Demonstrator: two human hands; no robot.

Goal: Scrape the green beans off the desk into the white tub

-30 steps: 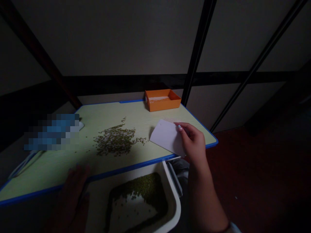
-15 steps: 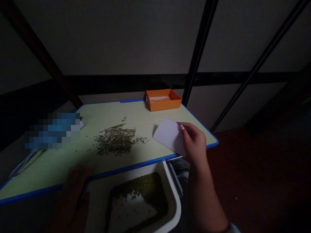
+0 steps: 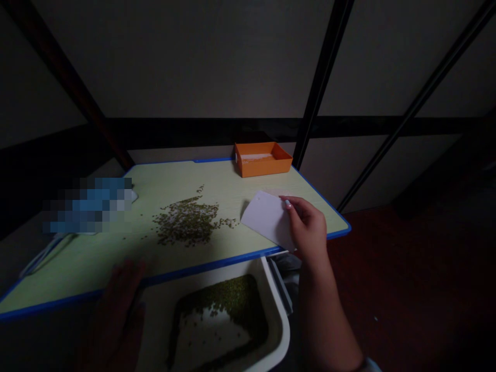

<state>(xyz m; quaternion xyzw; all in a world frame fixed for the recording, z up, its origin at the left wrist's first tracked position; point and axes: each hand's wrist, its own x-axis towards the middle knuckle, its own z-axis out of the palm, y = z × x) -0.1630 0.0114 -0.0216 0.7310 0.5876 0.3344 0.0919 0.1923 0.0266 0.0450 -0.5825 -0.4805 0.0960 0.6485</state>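
Note:
My right hand (image 3: 308, 227) pinches a white card (image 3: 267, 217), thumb on top. The card is tilted over the front right of the pale table (image 3: 220, 178), its left edge close to the surface. Left of it, small greenish-brown grains (image 3: 188, 222) are spread in a loose heap. My left hand (image 3: 120, 305) is dark and hard to make out; its fingers reach out over the table's front edge, the thumb apart, beside the white bin. More of these grains lie in the white bin (image 3: 279, 320), below the table's front edge.
An orange open box (image 3: 265, 166) with some pale contents stands at the back right of the table. A blurred-out blue item (image 3: 89, 206) lies at the left, with a cable (image 3: 42, 256) beside it. A panelled wall (image 3: 201, 62) rises behind.
The white card and my right hand have shifted very slightly left. The whole view has moved a little; the heap and my left hand look the same.

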